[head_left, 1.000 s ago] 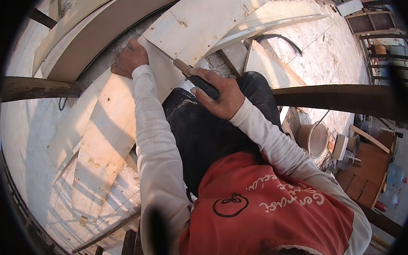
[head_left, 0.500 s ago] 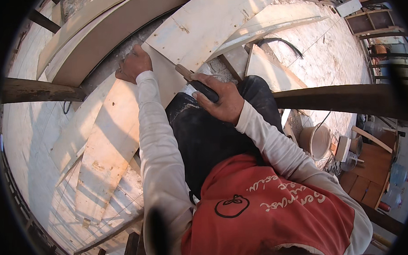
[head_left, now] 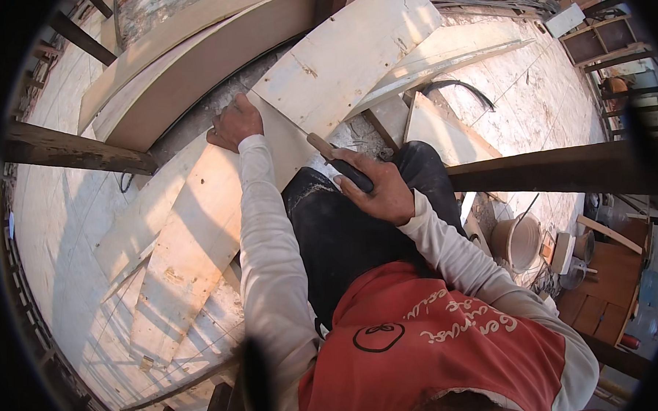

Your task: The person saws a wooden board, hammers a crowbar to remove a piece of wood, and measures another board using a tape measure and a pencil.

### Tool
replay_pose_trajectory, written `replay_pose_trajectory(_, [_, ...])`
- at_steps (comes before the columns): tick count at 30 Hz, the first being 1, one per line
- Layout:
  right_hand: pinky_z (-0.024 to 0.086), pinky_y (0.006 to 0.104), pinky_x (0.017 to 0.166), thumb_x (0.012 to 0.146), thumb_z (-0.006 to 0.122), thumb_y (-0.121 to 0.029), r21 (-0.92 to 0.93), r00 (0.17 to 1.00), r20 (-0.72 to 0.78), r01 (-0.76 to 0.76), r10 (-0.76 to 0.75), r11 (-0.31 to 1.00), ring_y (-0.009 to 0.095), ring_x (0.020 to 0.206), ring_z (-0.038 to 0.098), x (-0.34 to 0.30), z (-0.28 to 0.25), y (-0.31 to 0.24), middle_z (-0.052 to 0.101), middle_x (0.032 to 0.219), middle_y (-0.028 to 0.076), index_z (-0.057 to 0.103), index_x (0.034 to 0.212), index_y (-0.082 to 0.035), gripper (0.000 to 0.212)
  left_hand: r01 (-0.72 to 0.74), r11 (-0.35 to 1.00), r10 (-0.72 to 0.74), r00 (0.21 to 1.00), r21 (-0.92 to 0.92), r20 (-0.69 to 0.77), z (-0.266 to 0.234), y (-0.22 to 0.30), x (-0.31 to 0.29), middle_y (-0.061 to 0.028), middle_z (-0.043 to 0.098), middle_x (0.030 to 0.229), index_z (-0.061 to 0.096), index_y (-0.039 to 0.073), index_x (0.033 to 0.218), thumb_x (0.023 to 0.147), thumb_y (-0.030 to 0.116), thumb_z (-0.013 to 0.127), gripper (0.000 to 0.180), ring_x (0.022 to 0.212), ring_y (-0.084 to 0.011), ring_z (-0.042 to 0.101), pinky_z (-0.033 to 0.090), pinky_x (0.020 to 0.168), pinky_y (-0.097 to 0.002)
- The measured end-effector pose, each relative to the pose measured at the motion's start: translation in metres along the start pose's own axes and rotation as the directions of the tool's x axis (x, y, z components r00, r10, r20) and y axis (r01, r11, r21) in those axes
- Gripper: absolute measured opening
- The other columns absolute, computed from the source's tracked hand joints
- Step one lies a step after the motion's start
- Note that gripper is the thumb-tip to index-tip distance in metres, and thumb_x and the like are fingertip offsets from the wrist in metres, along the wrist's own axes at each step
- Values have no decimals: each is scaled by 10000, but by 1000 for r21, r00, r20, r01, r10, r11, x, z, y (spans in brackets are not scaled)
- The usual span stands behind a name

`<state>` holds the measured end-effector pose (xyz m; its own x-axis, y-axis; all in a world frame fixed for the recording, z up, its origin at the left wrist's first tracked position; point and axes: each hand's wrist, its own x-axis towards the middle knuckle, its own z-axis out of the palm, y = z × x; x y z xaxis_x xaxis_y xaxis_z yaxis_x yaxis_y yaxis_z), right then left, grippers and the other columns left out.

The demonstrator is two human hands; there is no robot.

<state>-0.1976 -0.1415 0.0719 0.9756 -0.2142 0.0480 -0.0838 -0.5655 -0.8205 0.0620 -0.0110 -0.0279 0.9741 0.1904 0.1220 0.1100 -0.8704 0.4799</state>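
Observation:
My right hand (head_left: pixel 383 187) is closed around the dark handle of a handsaw (head_left: pixel 320 145) with a brown wooden front part. The saw is seen edge-on, so its blade is hardly visible. It points up and left along the edge of a long pale plywood board (head_left: pixel 189 208) lying slantwise across my thigh. My left hand (head_left: pixel 239 124) grips this board's far edge, with its fingers curled and partly hidden. Another plywood board (head_left: pixel 352 54) lies beyond the saw, its near edge alongside the saw's line.
Curved wooden panels (head_left: pixel 205 64) stand at the far left. A dark beam (head_left: pixel 555 168) extends rightward from my knee, and another beam (head_left: pixel 77 149) is at left. A round bucket (head_left: pixel 518 243), water bottles (head_left: pixel 652 288) and a black cable (head_left: pixel 463 86) lie to the right.
The whole view has shifted, so everything appears lower and farther right. My right hand and the saw have drawn slightly back toward me. My left hand keeps its place on the board.

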Motion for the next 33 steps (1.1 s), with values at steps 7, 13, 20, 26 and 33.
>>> replay_pose_trajectory(7, [573, 411, 821, 920, 696, -259, 19, 979, -66, 193, -191, 981, 385, 968, 711, -7, -10, -11, 700, 1164, 210, 587, 1335, -74, 467, -13, 999, 7, 986, -36, -164, -42, 16, -8, -113, 766, 991, 808, 89, 883, 917, 459, 511, 476, 1099, -267, 646, 287, 1043, -460])
replay_pose_trajectory(13, [552, 399, 907, 927, 690, -255, 135, 999, 52, 0, -7, 991, 367, 1073, 695, 8, -8, -9, 694, 1189, 213, 571, 1366, -85, 485, -40, 995, 8, 945, -93, -327, -46, 12, 18, -41, 776, 970, 818, 165, 908, 924, 475, 503, 442, 1108, -255, 654, 304, 1052, -435])
replay_pose_trajectory(20, [560, 396, 884, 945, 671, -250, 112, 999, 19, 38, -40, 993, 363, 1063, 700, -1, 16, -1, 701, 1149, 221, 569, 1366, -83, 464, 81, 994, -70, 987, 70, -143, -7, -19, 31, -119, 762, 1024, 815, 134, 952, 934, 487, 474, 491, 1094, -277, 643, 303, 1059, -469])
replay_pose_trajectory(26, [563, 392, 873, 948, 668, -238, 127, 998, -21, 58, -55, 990, 365, 1034, 707, -6, 20, 2, 705, 1138, 215, 571, 1360, -79, 452, -140, 989, 131, 981, -55, -146, -15, -33, -15, -159, 598, 1375, 710, 131, 1218, 920, 456, 532, 475, 1379, -309, 452, 110, 1185, -591])
replay_pose_trajectory(33, [558, 398, 871, 941, 677, -237, 140, 998, -60, 42, -34, 989, 371, 1036, 704, -6, 20, 0, 701, 1150, 215, 568, 1365, -83, 464, -401, 908, 373, 906, 121, 200, -29, -49, -141, -149, 289, 1634, 406, 106, 1524, 882, 510, 635, 792, 1547, -327, 149, -2, 1184, -683])
